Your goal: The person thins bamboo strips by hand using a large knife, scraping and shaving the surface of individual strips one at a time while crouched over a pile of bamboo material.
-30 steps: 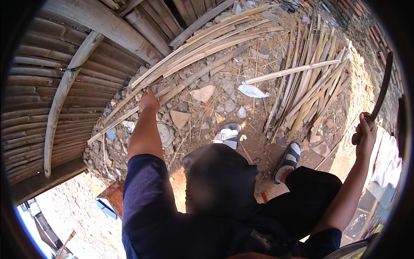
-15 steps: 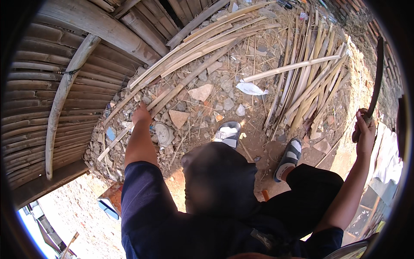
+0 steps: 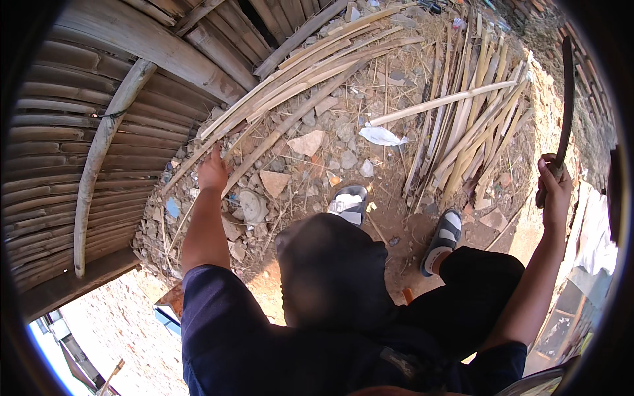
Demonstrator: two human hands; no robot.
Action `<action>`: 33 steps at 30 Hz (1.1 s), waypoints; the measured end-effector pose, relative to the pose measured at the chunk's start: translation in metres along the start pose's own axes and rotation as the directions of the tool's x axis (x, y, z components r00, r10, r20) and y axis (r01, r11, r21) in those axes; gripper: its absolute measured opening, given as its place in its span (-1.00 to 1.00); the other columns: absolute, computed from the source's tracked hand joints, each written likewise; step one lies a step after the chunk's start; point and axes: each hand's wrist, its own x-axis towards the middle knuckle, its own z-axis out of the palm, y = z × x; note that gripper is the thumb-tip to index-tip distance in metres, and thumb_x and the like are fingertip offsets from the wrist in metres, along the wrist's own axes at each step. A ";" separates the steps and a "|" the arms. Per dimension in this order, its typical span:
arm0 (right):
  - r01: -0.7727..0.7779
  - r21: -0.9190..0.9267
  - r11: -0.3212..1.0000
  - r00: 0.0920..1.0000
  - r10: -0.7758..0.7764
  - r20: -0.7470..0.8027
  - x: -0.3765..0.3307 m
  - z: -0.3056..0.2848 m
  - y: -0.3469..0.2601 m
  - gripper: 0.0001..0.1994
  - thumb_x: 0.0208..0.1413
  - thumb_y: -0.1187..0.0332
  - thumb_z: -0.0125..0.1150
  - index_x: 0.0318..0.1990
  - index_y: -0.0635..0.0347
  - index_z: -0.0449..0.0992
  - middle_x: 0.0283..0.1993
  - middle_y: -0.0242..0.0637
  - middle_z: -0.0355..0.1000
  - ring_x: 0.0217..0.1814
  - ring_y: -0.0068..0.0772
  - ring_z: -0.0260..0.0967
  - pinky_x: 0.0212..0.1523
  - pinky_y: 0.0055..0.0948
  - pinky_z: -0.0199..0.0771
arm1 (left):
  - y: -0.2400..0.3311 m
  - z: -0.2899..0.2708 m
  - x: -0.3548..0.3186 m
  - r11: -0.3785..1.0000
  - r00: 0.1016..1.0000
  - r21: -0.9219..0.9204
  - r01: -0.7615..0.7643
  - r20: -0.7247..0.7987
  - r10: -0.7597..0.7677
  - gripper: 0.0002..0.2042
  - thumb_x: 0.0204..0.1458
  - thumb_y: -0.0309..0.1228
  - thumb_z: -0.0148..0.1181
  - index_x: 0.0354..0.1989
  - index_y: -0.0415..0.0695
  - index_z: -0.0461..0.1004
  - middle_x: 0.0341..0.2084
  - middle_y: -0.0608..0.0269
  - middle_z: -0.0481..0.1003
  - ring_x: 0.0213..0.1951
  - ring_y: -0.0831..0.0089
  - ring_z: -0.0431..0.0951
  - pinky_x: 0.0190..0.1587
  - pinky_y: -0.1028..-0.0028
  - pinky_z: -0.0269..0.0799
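My left hand [image 3: 212, 175] is low over the rubble at the left, its fingers closed around a thin bamboo strip [image 3: 239, 140]. The strip shows on both sides of the hand; the grip itself is partly hidden. Just beyond the fingers lie long split bamboo strips [image 3: 310, 74], side by side against the bamboo wall. A thicker bamboo strip [image 3: 290, 122] lies to the right of the hand. Raised at the far right, my right hand [image 3: 553, 183] is wrapped around the handle of a machete [image 3: 566, 99], whose long dark blade points up and away from me.
Another pile of bamboo strips [image 3: 462, 119] lies at the far right, one pale strip [image 3: 442, 103] across it. Broken stones [image 3: 307, 142] and a white scrap [image 3: 383, 136] litter the ground. A slatted bamboo wall [image 3: 53, 152] stands left, a brick wall [image 3: 594, 72] right. My sandalled feet [image 3: 349, 203] are below.
My left hand has shifted slightly left and away from me, and the thin strip has moved and steepened with it. The right hand and machete have moved slightly up and left.
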 end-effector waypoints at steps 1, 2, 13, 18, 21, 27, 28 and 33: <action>0.078 -0.008 0.997 0.997 -0.078 -0.021 0.004 -0.001 0.007 -0.71 0.31 0.18 0.41 0.02 0.14 0.59 -0.50 -0.58 0.28 -0.55 -0.76 0.11 -0.55 -0.61 0.02 | 0.010 -0.014 0.001 0.998 0.999 -0.057 -0.025 -0.039 0.023 -0.26 0.23 -0.38 0.31 0.57 0.10 0.10 -0.01 -0.09 0.61 -0.02 -0.10 0.66 0.02 0.01 0.56; 0.112 -0.009 0.994 0.993 -0.112 -0.043 0.004 -0.002 0.015 -0.74 0.31 0.20 0.40 0.00 0.13 0.59 -0.51 -0.58 0.28 -0.58 -0.76 0.09 -0.56 -0.60 0.01 | 0.020 -0.028 0.000 0.982 0.998 -0.182 -0.053 -0.024 0.050 -0.26 0.22 -0.40 0.31 0.56 0.09 0.12 -0.04 -0.09 0.62 -0.05 -0.10 0.66 0.00 0.01 0.56; 0.162 0.258 0.952 0.936 -0.231 0.265 -0.046 0.036 -0.048 -0.67 0.15 0.18 0.55 -0.09 0.19 0.62 -0.33 -0.45 0.49 -0.34 -0.59 0.40 -0.28 -0.49 0.40 | 0.235 -0.208 -0.067 0.507 0.914 -0.829 -0.234 -0.009 0.407 -0.20 0.24 -0.64 0.26 0.62 -0.15 -0.01 -0.18 0.22 0.48 -0.23 0.48 0.68 -0.15 0.51 0.53; 0.347 0.402 0.847 0.835 -0.474 0.279 -0.057 0.040 -0.060 -0.66 0.11 0.19 0.59 -0.11 0.23 0.64 0.20 -0.20 0.58 0.31 -0.28 0.46 0.40 -0.24 0.32 | 0.317 -0.247 -0.104 0.351 0.798 -0.887 -0.300 -0.031 0.602 -0.19 0.23 -0.67 0.25 0.62 -0.16 -0.01 -0.16 0.20 0.46 -0.20 0.48 0.67 -0.12 0.49 0.54; 0.482 0.443 0.756 0.791 -0.593 0.152 -0.056 0.040 -0.055 -0.67 0.10 0.18 0.59 -0.13 0.20 0.66 0.20 -0.23 0.53 0.24 -0.26 0.48 0.35 -0.25 0.35 | 0.358 -0.271 -0.129 0.427 0.740 -0.829 -0.360 0.025 0.672 -0.18 0.22 -0.69 0.25 0.62 -0.12 -0.01 -0.17 0.22 0.45 -0.20 0.50 0.66 -0.12 0.48 0.54; 0.205 0.666 0.717 0.836 -0.482 0.262 -0.050 0.014 -0.048 -0.66 0.13 0.17 0.57 -0.09 0.19 0.66 -0.06 -0.32 0.59 -0.10 -0.50 0.51 0.01 -0.39 0.51 | 0.419 -0.301 -0.164 0.427 0.639 -0.819 -0.383 0.099 0.763 -0.16 0.20 -0.69 0.28 0.62 -0.13 0.00 -0.19 0.23 0.46 -0.22 0.51 0.65 -0.15 0.52 0.53; 0.136 0.690 0.711 0.844 -0.448 0.296 -0.050 0.009 -0.047 -0.66 0.14 0.17 0.57 -0.09 0.19 0.66 -0.11 -0.34 0.60 -0.16 -0.54 0.51 -0.06 -0.43 0.52 | 0.427 -0.303 -0.168 0.419 0.630 -0.819 -0.392 0.092 0.771 -0.16 0.20 -0.69 0.28 0.62 -0.13 0.00 -0.19 0.23 0.46 -0.22 0.51 0.65 -0.16 0.53 0.53; 0.202 0.719 0.665 0.947 -0.320 0.030 -0.032 -0.023 -0.023 -0.68 0.15 0.19 0.55 -0.09 0.21 0.64 -0.25 -0.37 0.56 -0.34 -0.62 0.44 -0.28 -0.52 0.43 | 0.456 -0.292 -0.188 0.458 0.545 -0.295 -0.838 -0.439 0.714 -0.26 0.11 -0.47 0.45 0.48 -0.18 0.25 0.02 0.01 0.56 -0.16 0.24 0.69 -0.01 0.29 0.55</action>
